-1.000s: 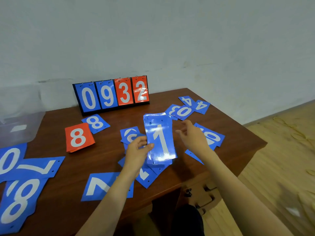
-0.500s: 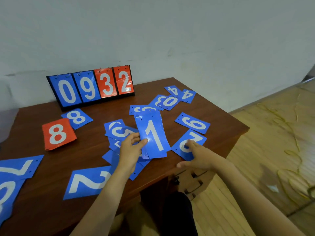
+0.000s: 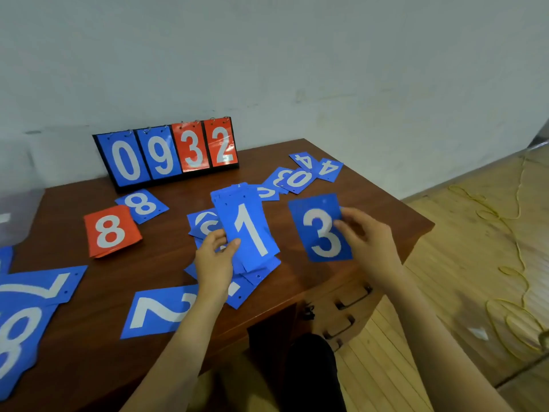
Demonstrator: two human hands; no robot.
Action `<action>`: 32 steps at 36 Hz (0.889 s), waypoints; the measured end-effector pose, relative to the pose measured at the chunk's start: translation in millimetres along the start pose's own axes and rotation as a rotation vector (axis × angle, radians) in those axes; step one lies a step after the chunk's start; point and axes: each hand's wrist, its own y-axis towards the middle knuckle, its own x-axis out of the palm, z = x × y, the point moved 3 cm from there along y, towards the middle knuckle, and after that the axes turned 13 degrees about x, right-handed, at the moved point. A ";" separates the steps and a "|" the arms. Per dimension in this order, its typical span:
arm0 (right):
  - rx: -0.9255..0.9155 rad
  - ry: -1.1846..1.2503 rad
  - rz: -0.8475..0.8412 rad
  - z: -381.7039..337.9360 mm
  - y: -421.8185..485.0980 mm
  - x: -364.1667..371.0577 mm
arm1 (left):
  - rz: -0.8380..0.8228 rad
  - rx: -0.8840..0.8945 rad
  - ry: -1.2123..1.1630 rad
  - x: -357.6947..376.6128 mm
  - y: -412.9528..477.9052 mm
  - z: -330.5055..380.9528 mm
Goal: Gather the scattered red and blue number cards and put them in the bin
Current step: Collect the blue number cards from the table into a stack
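Blue rectangular number cards (image 3: 298, 178) with white digits lie scattered on a dark brown wooden table (image 3: 166, 263). A red card showing 8 (image 3: 111, 231) lies at nine o'clock from the hands, and a blue card showing 2 (image 3: 160, 310) at seven. A black flip scoreboard reading 0932 (image 3: 169, 153) stands at twelve o'clock against a pale wall (image 3: 297, 55). A clear plastic bin (image 3: 17, 215) sits at the table's nine o'clock edge. Light wooden floor (image 3: 445, 263) fills three o'clock. The left hand (image 3: 215, 260) grips a fanned stack of blue cards topped by a 1 (image 3: 246, 230). The right hand (image 3: 368, 242) pinches a single blue card showing 3 (image 3: 319, 230), held at three o'clock of the stack, not touching it.
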 end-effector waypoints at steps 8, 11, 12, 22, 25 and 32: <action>0.166 0.380 -0.129 -23.8 3.4 42.6 | -0.116 0.003 -0.138 -4.6 -10.7 18.0; 0.217 0.441 -0.108 -24.0 3.9 53.2 | -0.150 -0.010 -0.212 -5.8 -14.7 24.3; 0.217 0.437 -0.095 -24.3 4.3 56.3 | -0.156 -0.009 -0.229 -7.0 -16.1 26.7; 0.176 0.331 0.001 -23.9 5.9 86.0 | -0.239 -0.091 -0.286 -4.1 -21.8 27.9; 0.191 0.308 -0.008 -22.6 6.0 94.7 | -0.257 -0.096 -0.255 -1.0 -22.3 26.6; 0.256 0.319 -0.115 -20.0 12.8 96.6 | -0.243 -0.125 -0.285 5.4 -20.1 22.1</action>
